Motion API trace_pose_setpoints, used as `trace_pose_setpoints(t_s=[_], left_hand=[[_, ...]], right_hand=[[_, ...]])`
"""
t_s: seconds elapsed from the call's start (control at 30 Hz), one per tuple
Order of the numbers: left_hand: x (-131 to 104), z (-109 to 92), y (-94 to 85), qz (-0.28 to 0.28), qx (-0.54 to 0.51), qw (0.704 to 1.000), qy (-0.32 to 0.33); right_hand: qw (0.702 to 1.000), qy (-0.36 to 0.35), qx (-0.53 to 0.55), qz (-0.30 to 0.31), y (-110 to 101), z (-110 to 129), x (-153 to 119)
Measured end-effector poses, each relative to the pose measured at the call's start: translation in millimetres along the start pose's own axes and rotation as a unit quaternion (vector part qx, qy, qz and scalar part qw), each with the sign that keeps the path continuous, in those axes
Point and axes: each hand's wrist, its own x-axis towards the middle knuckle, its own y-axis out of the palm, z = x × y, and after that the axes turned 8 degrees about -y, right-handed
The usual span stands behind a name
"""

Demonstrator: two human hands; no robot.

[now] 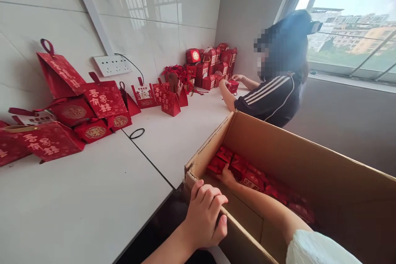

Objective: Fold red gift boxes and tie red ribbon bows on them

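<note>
My left hand (206,212) is closed over the near edge of a large cardboard box (297,140), its fingers bent over the rim. Inside that box reaches my right hand (228,176), fingers curled against a red gift box (216,166) at the left end of a row. Several more red gift boxes (252,179) lie along the bottom against the far wall. The underside of the held gift box is hidden. Bare cardboard shows on the floor of the box nearer to me.
On the white table (93,189), red gift boxes (103,99) with loop handles are piled at left. More red boxes (213,66) are stacked in the far corner, where a co-worker (272,95) handles one. A black loop (137,133) and wall sockets (111,66) are visible.
</note>
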Motion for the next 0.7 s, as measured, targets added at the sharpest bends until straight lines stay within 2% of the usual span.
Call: trace_pose_setpoints(t_s=[0.1, 0.13, 0.17, 0.23, 0.3, 0.33, 0.4, 0.47, 0.5, 0.53, 0.6, 0.7], left_hand=[[-9.8, 12.7, -9.4, -0.005, 0.014, 0.999, 0.03], [-15.9, 22.1, -16.8, -0.028, 0.026, 0.999, 0.036], [-23.2, 33.8, -26.5, -0.043, 0.046, 0.998, 0.01], [-38.7, 61.1, -50.5, -0.072, 0.081, 0.989, -0.1], [-50.0, 87.8, -75.5, -0.096, 0.117, 0.961, -0.231], [-52.1, 99.4, -86.4, -0.106, 0.113, 0.947, -0.28], [-47.9, 117.9, -101.9, -0.073, 0.056, 0.936, -0.339], [-35.7, 130.9, -108.9, -0.008, -0.037, 0.921, -0.387], [-28.7, 136.0, -110.0, 0.016, -0.077, 0.905, -0.419], [-22.4, 140.3, -110.0, 0.023, -0.105, 0.884, -0.455], [-13.8, 147.1, -108.8, -0.001, -0.13, 0.849, -0.513], [-11.6, 152.9, -107.1, -0.005, -0.141, 0.838, -0.527]], right_hand=[[0.985, 0.094, -0.043, 0.135, -32.5, 14.8, 20.1], [0.977, 0.11, -0.058, 0.173, -49.0, 19.7, 30.7], [0.968, 0.123, -0.072, 0.206, -68.0, 25.2, 42.7], [0.957, 0.129, -0.092, 0.242, -109.5, 39.9, 69.0], [0.958, 0.114, -0.104, 0.243, -147.2, 62.4, 96.2], [0.966, 0.087, -0.111, 0.215, -161.0, 76.8, 109.8], [0.978, 0.011, -0.145, 0.147, -173.7, 110.4, 138.0], [0.977, -0.073, -0.159, 0.121, -164.7, 146.5, 168.8], [0.972, -0.115, -0.157, 0.129, -153.4, 163.7, 185.2], [0.968, -0.144, -0.157, 0.135, -138.9, 179.7, 202.3], [0.959, -0.183, -0.171, 0.13, -105.7, 206.8, 236.7], [0.951, -0.211, -0.205, 0.093, -60.3, 235.7, 285.5]])
